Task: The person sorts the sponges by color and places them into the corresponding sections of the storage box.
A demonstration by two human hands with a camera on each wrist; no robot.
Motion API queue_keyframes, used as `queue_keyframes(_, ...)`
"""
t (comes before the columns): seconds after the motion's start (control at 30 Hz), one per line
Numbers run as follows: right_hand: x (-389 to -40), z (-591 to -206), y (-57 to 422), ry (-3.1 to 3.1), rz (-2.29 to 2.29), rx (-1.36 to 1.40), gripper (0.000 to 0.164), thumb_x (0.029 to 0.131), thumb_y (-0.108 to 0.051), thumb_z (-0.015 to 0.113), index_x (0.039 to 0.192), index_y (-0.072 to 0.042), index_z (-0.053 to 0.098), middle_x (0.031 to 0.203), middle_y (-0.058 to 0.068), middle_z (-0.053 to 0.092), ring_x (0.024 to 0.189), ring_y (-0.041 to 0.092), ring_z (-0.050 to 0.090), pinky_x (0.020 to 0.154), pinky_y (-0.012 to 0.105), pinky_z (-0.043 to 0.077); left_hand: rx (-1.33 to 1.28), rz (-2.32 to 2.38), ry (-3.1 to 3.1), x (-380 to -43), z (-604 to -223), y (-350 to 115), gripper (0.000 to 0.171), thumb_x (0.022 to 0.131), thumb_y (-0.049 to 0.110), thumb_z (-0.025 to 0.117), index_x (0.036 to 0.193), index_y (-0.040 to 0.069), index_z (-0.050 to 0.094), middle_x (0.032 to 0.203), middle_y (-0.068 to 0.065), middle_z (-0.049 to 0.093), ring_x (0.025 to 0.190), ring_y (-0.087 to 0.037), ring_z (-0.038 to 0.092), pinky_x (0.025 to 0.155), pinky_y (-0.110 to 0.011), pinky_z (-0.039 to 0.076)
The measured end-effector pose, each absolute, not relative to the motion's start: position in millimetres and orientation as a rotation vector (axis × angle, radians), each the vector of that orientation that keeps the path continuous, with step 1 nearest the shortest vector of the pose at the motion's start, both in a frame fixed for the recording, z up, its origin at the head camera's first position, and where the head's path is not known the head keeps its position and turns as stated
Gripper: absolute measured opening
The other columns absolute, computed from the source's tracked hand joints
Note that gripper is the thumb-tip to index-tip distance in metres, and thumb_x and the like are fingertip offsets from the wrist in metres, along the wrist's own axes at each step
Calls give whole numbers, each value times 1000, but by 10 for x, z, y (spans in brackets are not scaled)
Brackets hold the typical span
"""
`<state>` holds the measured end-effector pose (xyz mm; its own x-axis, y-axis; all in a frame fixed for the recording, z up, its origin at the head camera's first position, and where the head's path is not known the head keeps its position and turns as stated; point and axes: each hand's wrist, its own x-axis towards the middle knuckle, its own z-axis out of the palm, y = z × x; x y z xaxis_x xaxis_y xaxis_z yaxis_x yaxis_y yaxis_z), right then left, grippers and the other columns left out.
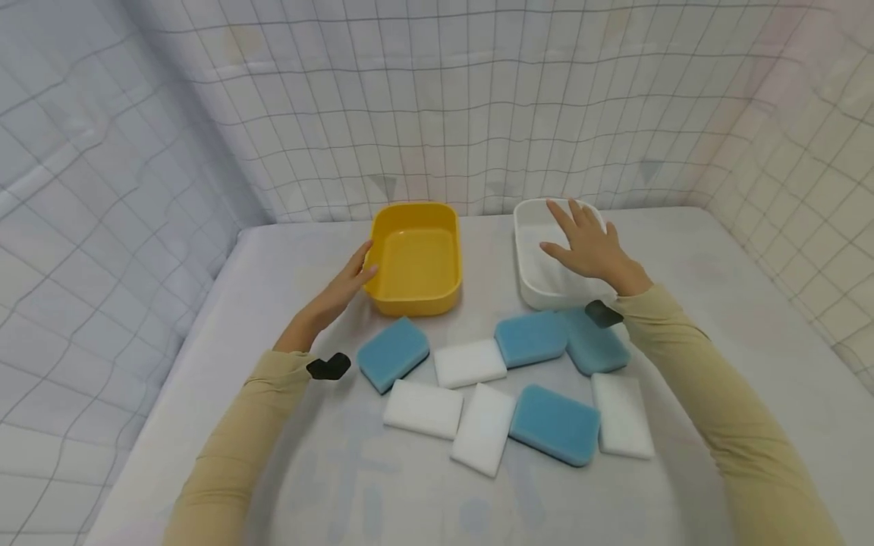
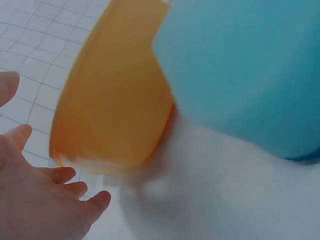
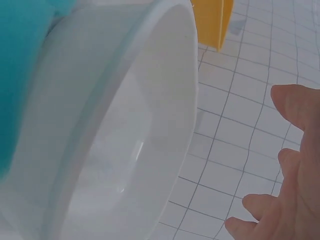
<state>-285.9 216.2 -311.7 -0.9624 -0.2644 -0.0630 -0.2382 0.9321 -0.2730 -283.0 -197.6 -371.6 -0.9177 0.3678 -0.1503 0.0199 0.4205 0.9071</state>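
My left hand is at the left side of a yellow rectangular tub, its fingers extended and spread by the wall. In the left wrist view the fingers are loose and do not curl round the tub. Over a white tub, my right hand hovers with its fingers splayed and nothing in them. The right wrist view shows that hand beside the white tub's rim. Both tubs have bare bottoms where visible.
In front of the tubs lie several blue sponges and several white sponge blocks, some touching. One blue sponge sits against the white tub's front. Grid-patterned cloth hangs behind and at the sides of the white-covered table.
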Motion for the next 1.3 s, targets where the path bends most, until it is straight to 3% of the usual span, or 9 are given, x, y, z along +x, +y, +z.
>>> queue_keyframes(0.4, -2658, -3120, 2307, 3046, -391, -398, 73, 97, -45, 39, 152, -24, -5, 157, 23, -3, 143, 46, 3, 105, 73, 8, 333, 1702, 2172, -2770, -3957, -1934, 60, 103, 28, 31, 151, 29, -4, 159, -2, -13, 148, -25, -5, 119, -49, 3)
queue_keyframes(0.77, -2397, -3188, 2469, 3144, -405, -447, 74, 96, -41, 45, 152, -16, 3, 155, 28, 7, 141, 47, 13, 104, 70, 18, 351, 1815, 2060, -2738, -4137, -1929, 54, 102, 28, 37, 147, 19, 9, 158, -5, -9, 145, -26, 9, 119, -46, 6)
queue_keyframes(0.93, -2201, -3270, 2584, 3187, -409, -478, 74, 96, -38, 48, 151, -8, 8, 152, 32, 11, 138, 51, 19, 104, 67, 23, 339, 1833, 2069, -2725, -4189, -1913, 56, 101, 30, 39, 146, 16, 9, 157, -6, -11, 144, -27, 10, 119, -47, 6)
queue_keyframes(1.3, -1790, -3476, 2754, 3274, -372, -476, 74, 94, -38, 52, 149, -5, 18, 150, 29, 24, 132, 50, 31, 100, 64, 32, 405, 1921, 2038, -2715, -4237, -1918, 53, 101, 31, 39, 144, 18, 11, 157, -8, -13, 142, -29, 8, 118, -51, 3)
